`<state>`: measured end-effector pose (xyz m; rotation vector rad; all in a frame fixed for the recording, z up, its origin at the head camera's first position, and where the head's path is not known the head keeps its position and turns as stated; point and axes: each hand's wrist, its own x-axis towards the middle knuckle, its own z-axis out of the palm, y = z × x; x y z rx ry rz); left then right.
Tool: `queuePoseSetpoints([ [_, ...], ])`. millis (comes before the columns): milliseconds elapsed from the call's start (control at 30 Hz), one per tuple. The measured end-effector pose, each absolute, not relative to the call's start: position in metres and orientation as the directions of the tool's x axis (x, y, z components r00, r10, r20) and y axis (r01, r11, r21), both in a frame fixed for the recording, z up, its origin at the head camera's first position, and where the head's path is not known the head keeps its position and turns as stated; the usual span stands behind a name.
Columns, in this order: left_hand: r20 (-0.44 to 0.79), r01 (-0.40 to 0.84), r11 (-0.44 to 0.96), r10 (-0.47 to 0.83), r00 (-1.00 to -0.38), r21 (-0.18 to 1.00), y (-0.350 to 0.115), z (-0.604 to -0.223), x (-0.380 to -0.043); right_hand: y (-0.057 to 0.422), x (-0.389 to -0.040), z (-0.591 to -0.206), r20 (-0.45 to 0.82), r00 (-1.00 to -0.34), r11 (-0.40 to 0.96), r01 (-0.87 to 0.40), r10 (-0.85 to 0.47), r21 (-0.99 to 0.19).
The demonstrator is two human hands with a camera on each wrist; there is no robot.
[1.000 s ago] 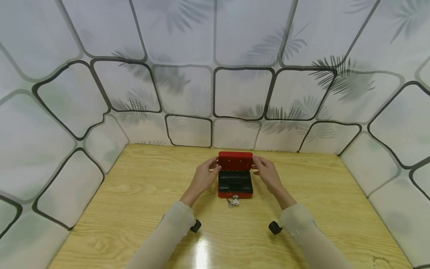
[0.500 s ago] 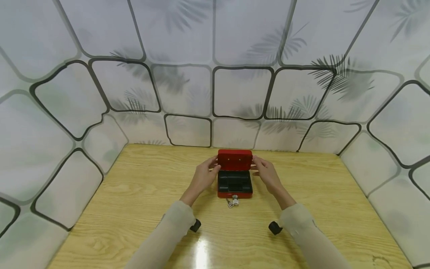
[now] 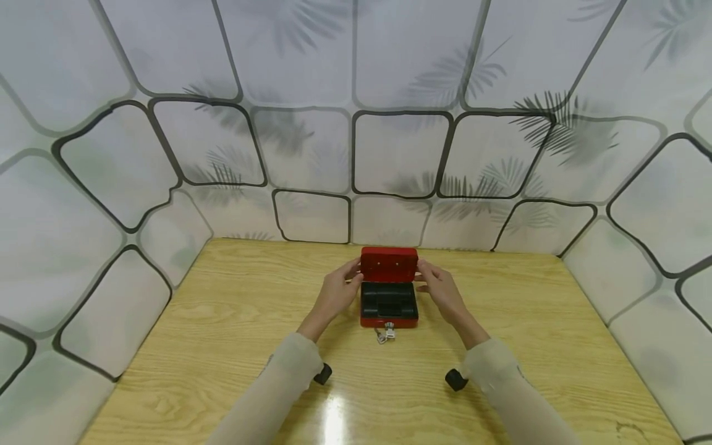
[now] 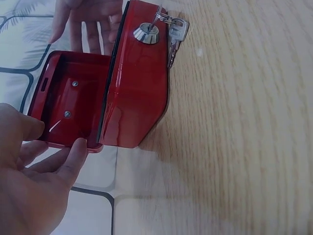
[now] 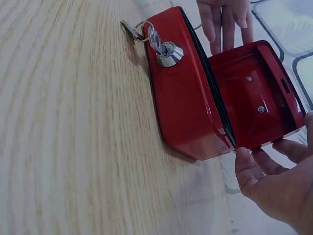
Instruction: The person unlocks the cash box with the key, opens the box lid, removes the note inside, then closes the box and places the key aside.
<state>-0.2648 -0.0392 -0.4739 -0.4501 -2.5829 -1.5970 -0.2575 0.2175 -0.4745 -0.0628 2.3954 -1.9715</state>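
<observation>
A small red cash box [image 3: 369, 322] stands on the wooden table with its lid [image 3: 389, 267] raised. A black tray [image 3: 387, 304] fills its inside. Two keys on a ring [image 4: 176, 34] hang from the silver lock [image 4: 146, 33] in its front wall. My left hand [image 3: 335, 290] holds the lid's left side, with a finger over its outer rim in the left wrist view. From the other side my right hand [image 3: 443, 290] holds the lid, its fingertips along the edge in the right wrist view. Parts of the fingers are hidden behind the lid.
The wooden table [image 3: 250, 296] runs back to a patterned curtain [image 3: 311, 148], which also encloses both sides. Black devices [image 3: 456, 378] show at the wrists, below the sleeves [image 3: 497, 364].
The lid has swung slightly farther back since one second ago, and more of its inner face shows. Both hands stay at its sides; the box has not shifted on the table.
</observation>
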Motion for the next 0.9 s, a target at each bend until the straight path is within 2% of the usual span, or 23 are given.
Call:
queuePoseSetpoints([
  [500,0.187,0.284,0.419,0.258,-0.948,0.863,-0.0415,-0.4722,-0.2666,0.2149,-0.2538,-0.4688,-0.036,-0.995,0.255,0.010,-0.094,-0.967],
  [900,0.160,0.264,0.429,0.263,-0.951,0.864,-0.0414,-0.4694,-0.2628,0.2131,-0.2500,-0.4696,-0.077,-0.995,0.245,0.058,-0.069,-0.968],
])
